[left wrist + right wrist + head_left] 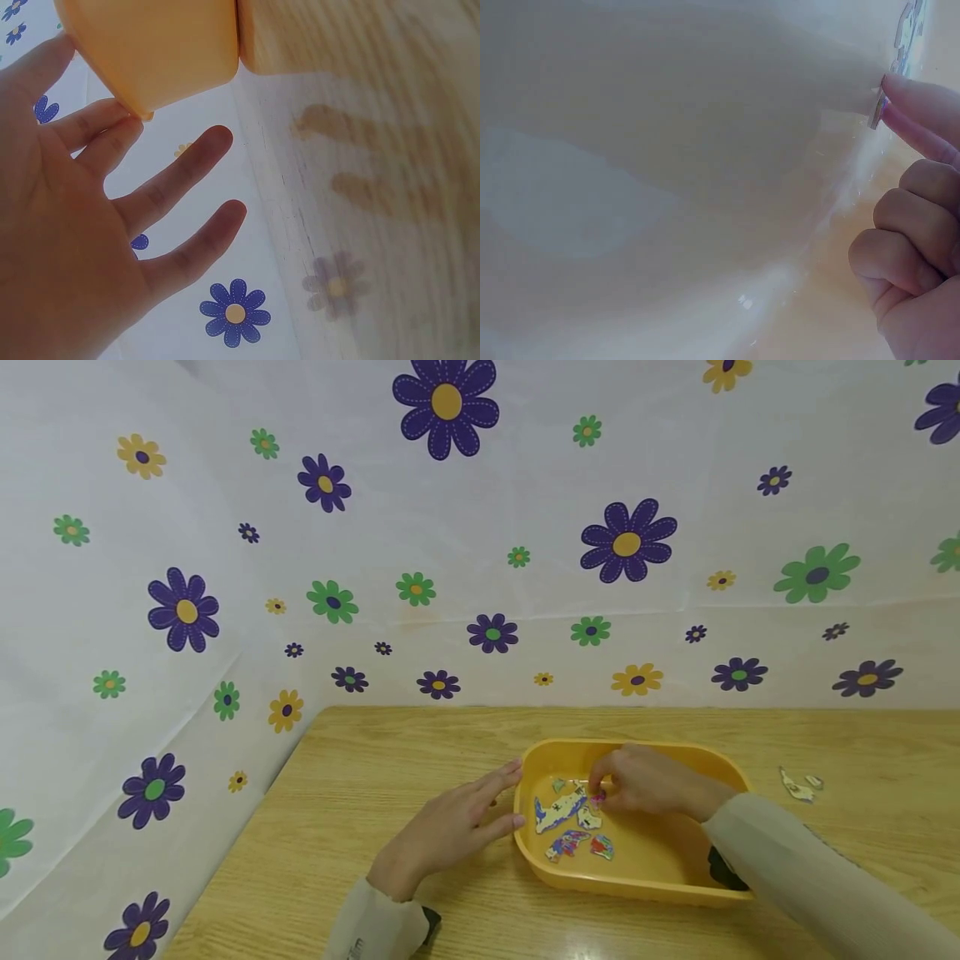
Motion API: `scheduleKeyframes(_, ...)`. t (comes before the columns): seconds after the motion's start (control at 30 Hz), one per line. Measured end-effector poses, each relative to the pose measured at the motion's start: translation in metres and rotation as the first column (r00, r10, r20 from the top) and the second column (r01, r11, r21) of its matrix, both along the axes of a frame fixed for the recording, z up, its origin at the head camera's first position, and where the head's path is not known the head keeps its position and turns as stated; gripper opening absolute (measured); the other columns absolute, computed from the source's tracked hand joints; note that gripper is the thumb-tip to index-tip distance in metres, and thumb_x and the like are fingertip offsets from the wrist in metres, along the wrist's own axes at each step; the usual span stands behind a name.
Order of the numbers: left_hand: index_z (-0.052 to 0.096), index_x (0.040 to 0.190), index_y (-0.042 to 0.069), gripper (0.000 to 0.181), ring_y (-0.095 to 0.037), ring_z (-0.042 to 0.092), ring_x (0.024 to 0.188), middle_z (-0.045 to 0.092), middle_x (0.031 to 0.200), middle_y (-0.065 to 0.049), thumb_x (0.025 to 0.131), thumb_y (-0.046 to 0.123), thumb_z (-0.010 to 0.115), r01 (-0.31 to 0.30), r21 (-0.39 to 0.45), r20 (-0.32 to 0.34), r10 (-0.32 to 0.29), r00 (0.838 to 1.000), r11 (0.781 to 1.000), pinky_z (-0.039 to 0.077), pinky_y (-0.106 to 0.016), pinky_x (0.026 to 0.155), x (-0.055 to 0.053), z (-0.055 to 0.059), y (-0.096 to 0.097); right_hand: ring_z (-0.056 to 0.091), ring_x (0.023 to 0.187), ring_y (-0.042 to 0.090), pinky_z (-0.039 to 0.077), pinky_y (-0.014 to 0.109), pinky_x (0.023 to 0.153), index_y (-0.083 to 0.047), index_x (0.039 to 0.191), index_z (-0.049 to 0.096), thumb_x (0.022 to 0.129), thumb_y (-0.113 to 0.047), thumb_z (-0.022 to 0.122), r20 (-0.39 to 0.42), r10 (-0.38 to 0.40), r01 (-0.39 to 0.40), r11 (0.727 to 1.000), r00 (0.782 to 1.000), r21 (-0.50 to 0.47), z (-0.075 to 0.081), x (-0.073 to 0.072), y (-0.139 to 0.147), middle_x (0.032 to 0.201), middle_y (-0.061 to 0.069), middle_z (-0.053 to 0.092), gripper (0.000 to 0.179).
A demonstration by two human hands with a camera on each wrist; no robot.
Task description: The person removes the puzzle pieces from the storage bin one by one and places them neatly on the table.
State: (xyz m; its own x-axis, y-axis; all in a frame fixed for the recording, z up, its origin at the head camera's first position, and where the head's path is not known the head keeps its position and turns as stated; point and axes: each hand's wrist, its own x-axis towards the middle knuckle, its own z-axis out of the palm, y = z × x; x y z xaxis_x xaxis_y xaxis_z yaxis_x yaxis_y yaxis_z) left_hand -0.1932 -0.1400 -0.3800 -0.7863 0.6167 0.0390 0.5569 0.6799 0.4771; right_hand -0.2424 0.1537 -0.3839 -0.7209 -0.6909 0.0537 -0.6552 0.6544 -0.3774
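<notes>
A yellow plastic tray (pixel 645 856) stands on the table, with several irregular puzzle pieces in its left half. My right hand (pixel 645 781) reaches down into it and pinches a small pink-purple puzzle piece (pixel 877 114) between thumb and index finger; the other fingers are curled in. Beside that hand lie a long white-and-blue piece (pixel 558 812), a pale piece (pixel 588 818) and two multicoloured ones at the front. My left hand (pixel 450 831) has its fingers spread, with fingertips at the tray's left rim. In the left wrist view, some fingers touch the tray's edge (pixel 165 52).
To the right of the tray, two pale pieces (pixel 798 787) lie on the wooden table (pixel 360 777). A white flower-printed sheet (pixel 465 527) rises behind the table and along its left side.
</notes>
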Motion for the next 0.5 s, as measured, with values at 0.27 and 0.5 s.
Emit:
scheduleKeyframes(0.27,0.039,0.157,0.015,0.061,-0.029,0.053,0.133,0.027,0.165,-0.002,0.107,0.047,0.048,-0.003,0.012,0.009,0.003,1.0,1.0,0.038,-0.054,0.113,0.0,0.001,-0.001,0.048,0.068,0.004,0.046,0.023,0.063,-0.012,0.084,0.078,0.087,-0.011,0.08,-0.03,0.04,-0.04,0.999,0.999,-0.003,-0.003,-0.004,-0.001,0.079,-0.012,0.068,0.004)
scheduleKeyframes(0.5,0.04,0.157,0.015,0.06,-0.028,0.053,0.133,0.027,0.165,-0.002,0.107,0.046,0.049,0.004,0.01,0.004,-0.004,1.0,1.0,0.038,-0.053,0.113,0.0,0.002,-0.001,0.048,0.068,0.006,0.045,0.025,0.063,-0.013,0.082,0.077,0.087,-0.014,0.08,-0.047,-0.003,0.002,1.0,0.999,-0.024,0.008,0.0,0.0,0.078,-0.011,0.068,0.006)
